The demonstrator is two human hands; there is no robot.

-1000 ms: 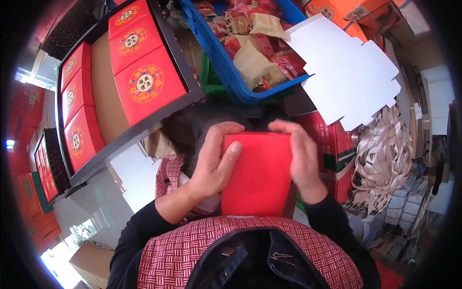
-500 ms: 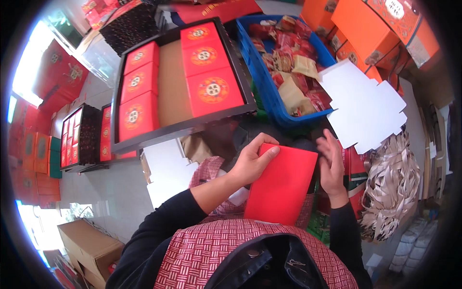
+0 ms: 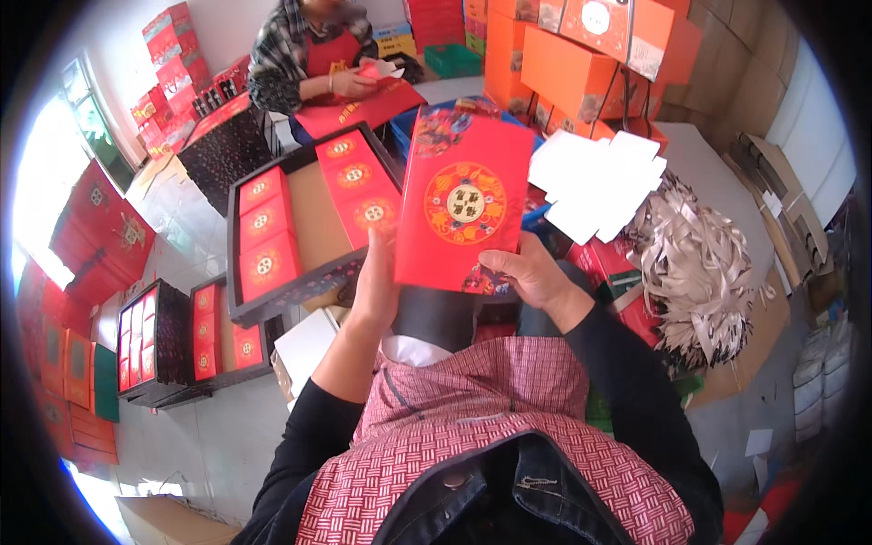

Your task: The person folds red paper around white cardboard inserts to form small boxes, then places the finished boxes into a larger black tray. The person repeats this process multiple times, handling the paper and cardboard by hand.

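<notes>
A flat red box (image 3: 465, 204) is held up in front of me, its printed face with a round gold emblem and flowered corners toward me. My right hand (image 3: 543, 280) grips the lower right corner, thumb on the front and fingers behind. Along the lower left edge lies my left hand (image 3: 372, 286), its fingers mostly hidden by the box. Beyond it to the left, a black-rimmed tray (image 3: 313, 204) carries several smaller red boxes along both sides of a bare brown strip.
A blue crate (image 3: 400, 136) is mostly hidden behind the red box. White card sheets (image 3: 595, 182) and a bundle of beige ribbons (image 3: 699, 263) lie right. Orange boxes (image 3: 572, 77) are stacked at the back. Across from me a co-worker in plaid sleeves (image 3: 272, 64) handles something red and white.
The red box has been raised from my lap and now shows its printed face instead of a plain side. My right hand, apart before, has closed on it. The co-worker has come into view.
</notes>
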